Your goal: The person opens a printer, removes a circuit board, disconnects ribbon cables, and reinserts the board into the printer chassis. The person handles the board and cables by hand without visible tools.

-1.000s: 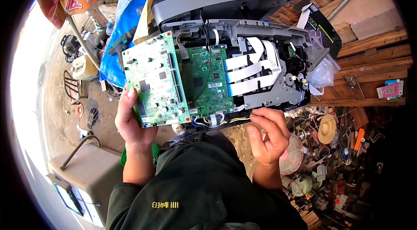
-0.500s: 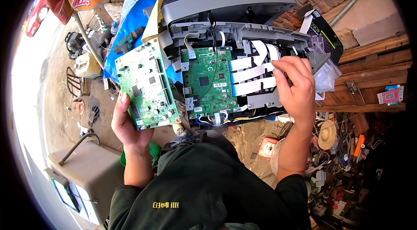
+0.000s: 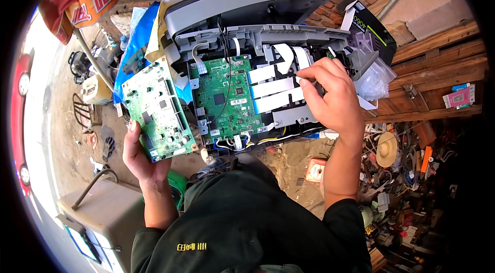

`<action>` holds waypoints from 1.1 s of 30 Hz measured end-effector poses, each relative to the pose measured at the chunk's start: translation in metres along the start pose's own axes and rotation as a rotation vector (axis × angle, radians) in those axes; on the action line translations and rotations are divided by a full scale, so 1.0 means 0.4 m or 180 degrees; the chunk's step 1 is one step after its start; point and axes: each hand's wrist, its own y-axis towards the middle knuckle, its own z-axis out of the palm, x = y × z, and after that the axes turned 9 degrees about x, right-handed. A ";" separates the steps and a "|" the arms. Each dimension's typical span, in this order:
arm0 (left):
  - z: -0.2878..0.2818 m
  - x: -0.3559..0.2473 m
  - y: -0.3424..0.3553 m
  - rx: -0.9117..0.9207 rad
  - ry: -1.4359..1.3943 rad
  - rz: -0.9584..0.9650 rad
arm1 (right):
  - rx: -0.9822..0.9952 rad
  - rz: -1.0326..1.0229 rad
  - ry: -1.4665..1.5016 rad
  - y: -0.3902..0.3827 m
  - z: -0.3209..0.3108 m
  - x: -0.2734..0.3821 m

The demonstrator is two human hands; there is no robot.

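Observation:
My left hand point(image 3: 142, 154) grips a loose green circuit board point(image 3: 157, 113) by its lower left edge, to the left of a grey machine point(image 3: 289, 118) with its inner parts exposed. A second green board point(image 3: 219, 110) is mounted inside it, with white flat ribbon cables point(image 3: 270, 87) running rightward from its blue-tipped connectors. My right hand point(image 3: 330, 97) reaches over these cables, thumb and forefinger closed at the upper middle strips; whether it grips one I cannot make out. A grey upper housing point(image 3: 227, 7) stands raised at the back, with black wires hanging below it.
A blue sheet point(image 3: 135, 46) and a clear plastic bag point(image 3: 374, 82) flank the machine. A wooden board structure point(image 3: 423, 97) is at the right, above piled clutter and a straw hat point(image 3: 385, 149). A beige box-shaped object point(image 3: 93, 203) stands lower left. A red car point(image 3: 21, 118) is outside.
My left hand and the loose board have moved left, uncovering more of the mounted board. My right hand has risen from the machine's lower edge onto the white ribbon cables.

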 end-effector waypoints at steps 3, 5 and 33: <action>0.010 0.007 0.003 -0.0056 -0.0101 0.0058 | -0.0029 0.0032 -0.0015 0.004 0.003 0.005; 0.021 0.011 0.002 0.0008 -0.0143 0.0057 | -0.0023 0.0073 0.0031 0.003 0.003 0.005; -0.012 0.013 -0.028 -0.0005 -0.0152 0.0053 | 0.0667 -0.0678 -0.0756 0.222 0.100 0.118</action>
